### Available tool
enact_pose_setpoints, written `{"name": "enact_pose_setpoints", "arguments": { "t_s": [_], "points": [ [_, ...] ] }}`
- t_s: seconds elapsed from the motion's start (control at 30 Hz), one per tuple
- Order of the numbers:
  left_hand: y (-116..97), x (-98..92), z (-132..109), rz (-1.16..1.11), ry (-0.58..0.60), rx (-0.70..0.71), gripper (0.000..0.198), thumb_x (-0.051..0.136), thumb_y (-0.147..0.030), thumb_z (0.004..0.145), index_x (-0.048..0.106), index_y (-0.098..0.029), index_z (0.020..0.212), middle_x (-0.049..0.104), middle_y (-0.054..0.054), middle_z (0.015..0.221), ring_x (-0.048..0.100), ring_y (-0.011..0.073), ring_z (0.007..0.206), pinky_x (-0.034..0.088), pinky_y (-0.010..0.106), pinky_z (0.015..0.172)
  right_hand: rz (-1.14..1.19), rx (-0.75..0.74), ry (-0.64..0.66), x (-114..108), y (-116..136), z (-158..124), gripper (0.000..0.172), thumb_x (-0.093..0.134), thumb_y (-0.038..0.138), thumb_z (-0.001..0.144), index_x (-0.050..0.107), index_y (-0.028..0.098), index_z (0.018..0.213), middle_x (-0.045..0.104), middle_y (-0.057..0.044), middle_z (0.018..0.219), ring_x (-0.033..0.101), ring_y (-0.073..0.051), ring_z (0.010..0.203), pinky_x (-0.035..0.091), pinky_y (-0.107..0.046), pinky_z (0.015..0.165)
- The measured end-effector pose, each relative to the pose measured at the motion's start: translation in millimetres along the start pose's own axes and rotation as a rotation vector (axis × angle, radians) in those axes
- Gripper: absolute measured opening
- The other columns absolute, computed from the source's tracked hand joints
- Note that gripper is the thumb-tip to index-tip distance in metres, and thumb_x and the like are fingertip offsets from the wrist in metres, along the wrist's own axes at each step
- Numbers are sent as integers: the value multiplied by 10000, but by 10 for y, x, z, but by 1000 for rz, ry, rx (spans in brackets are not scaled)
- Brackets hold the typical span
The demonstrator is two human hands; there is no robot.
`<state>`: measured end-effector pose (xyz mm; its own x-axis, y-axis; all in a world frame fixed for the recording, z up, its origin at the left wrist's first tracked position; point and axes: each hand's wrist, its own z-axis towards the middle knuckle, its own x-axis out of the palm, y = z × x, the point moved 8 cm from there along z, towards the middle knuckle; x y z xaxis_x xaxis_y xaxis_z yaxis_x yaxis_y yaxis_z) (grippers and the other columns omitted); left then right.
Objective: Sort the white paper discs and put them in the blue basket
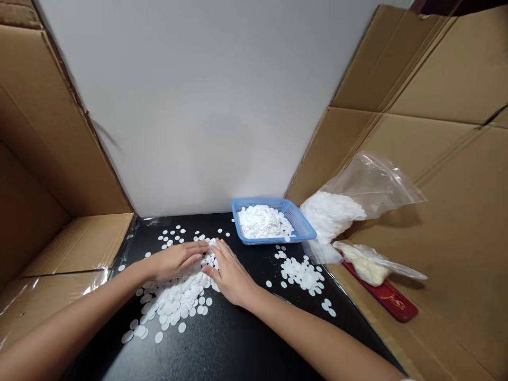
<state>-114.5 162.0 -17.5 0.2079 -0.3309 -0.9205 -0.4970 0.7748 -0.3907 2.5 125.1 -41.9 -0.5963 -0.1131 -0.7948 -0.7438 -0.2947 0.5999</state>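
Many small white round discs (178, 300) lie heaped and scattered on a black tabletop (222, 344). My left hand (177, 259) rests palm down over the back of this heap, fingers stretched out to the right. Facing it from the right, my right hand (230, 272) lies over the heap's right edge, its fingers extended and thumb spread. The fingertips of both hands nearly meet, with a few discs between them. Neither hand grips anything that I can see; discs under the palms are hidden.
A blue plastic basket (273, 241) holding a mound of discs stands at the back. A smaller disc pile (302, 275) lies to its right. Farther right are a clear bag of white discs (333, 211), a bag with yellowish contents (369, 264) and a red strip (397, 304). Cardboard walls (436, 159) flank the table.
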Motion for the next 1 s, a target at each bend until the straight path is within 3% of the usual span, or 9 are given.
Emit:
{"name": "enact_pose_setpoints", "arguments": {
  "t_s": [0.13, 0.3, 0.33, 0.4, 0.5, 0.63, 0.8, 1.0],
  "points": [
    [-66, -116, -179, -39, -20, -73, 550, 227, -488, 1060, 617, -229, 1349, 542, 40, 1486, 515, 190, 1365, 382, 347, 1166, -122, 162, -82, -264, -97, 351, 579, 400, 459, 1033, 420, 74, 1465, 321, -221, 1592, 194, -291, 1524, 281, -460, 1198],
    [294, -349, -141, -18, -111, -203, 683, 212, -628, 1007, 604, -193, 1357, 572, 81, 1454, 431, 268, 1427, 318, 468, 1195, -226, 315, -144, -400, -233, 907, 461, 481, 334, 1026, 488, 32, 1375, 411, -316, 1485, 403, -389, 1404, 404, -550, 1076],
    [396, -382, -126, -7, -127, -220, 736, 215, -675, 982, 586, -176, 1376, 541, 104, 1480, 400, 298, 1444, 297, 504, 1197, -254, 340, -158, -415, -255, 967, 418, 532, 309, 1007, 526, 52, 1336, 466, -286, 1445, 483, -365, 1335, 449, -527, 1039],
    [613, -410, -96, 9, -150, -256, 851, 209, -752, 932, 564, -131, 1393, 464, 154, 1532, 362, 352, 1457, 290, 556, 1184, -313, 394, -172, -441, -302, 1044, 378, 628, 355, 961, 578, 155, 1278, 596, -116, 1292, 627, -248, 1099, 549, -458, 913],
    [927, -385, -60, 45, -176, -326, 883, 242, -799, 881, 529, -172, 1432, 411, 120, 1574, 409, 331, 1434, 317, 501, 1184, -377, 451, -168, -482, -352, 1118, 367, 626, 362, 963, 582, 165, 1269, 608, -99, 1264, 637, -234, 1064, 560, -444, 888],
    [1086, -322, 39, 88, -181, -291, 836, 294, -774, 872, 514, -208, 1446, 436, 88, 1563, 398, 328, 1442, 340, 493, 1177, -418, 469, -166, -557, -363, 1190, 353, 614, 352, 970, 581, 169, 1271, 605, -98, 1274, 632, -235, 1078, 557, -447, 895],
    [998, -301, 202, 56, -148, -280, 899, 258, -807, 863, 487, -180, 1463, 434, 108, 1561, 364, 318, 1462, 326, 480, 1189, -396, 400, -111, -523, -268, 1141, 270, 498, 96, 966, 578, 131, 1222, 588, -202, 1295, 531, -302, 1230, 523, -444, 888],
    [548, -166, 191, 12, -34, -141, 762, 322, -739, 923, 560, -197, 1403, 434, 107, 1560, 356, 309, 1468, 318, 493, 1187, -292, 186, -35, -258, -16, 667, 320, 514, 62, 894, 556, 97, 1210, 596, -197, 1219, 554, -281, 1123, 498, -390, 869]
  ]
}}
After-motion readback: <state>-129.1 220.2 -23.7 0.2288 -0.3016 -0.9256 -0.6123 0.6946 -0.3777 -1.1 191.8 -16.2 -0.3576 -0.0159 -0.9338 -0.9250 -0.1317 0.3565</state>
